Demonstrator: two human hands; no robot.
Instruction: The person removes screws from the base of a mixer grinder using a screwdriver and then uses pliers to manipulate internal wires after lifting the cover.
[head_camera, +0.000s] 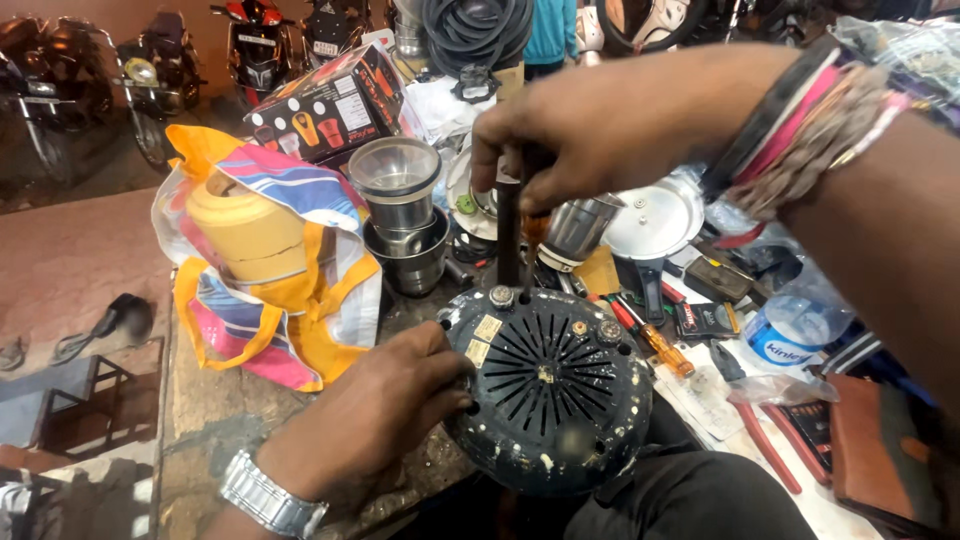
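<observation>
Right grip (560, 140) fisted on upright dark screwdriver (508, 235), left grip (400, 400) clasping round, slotted, chipped black motor base (550, 395)

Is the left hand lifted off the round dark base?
No, the left hand grips the edge of the round dark base.

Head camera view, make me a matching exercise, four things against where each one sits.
Things:
1. left hand
2. right hand
3. striped bag
4. red pliers

Places:
A. right of the round dark housing, flat on the bench
B. gripping the housing's left edge
C. left of the steel jars, holding a yellow roll
D. above the housing, on an upright screwdriver

Pairs: 1-B, 2-D, 3-C, 4-A
</observation>
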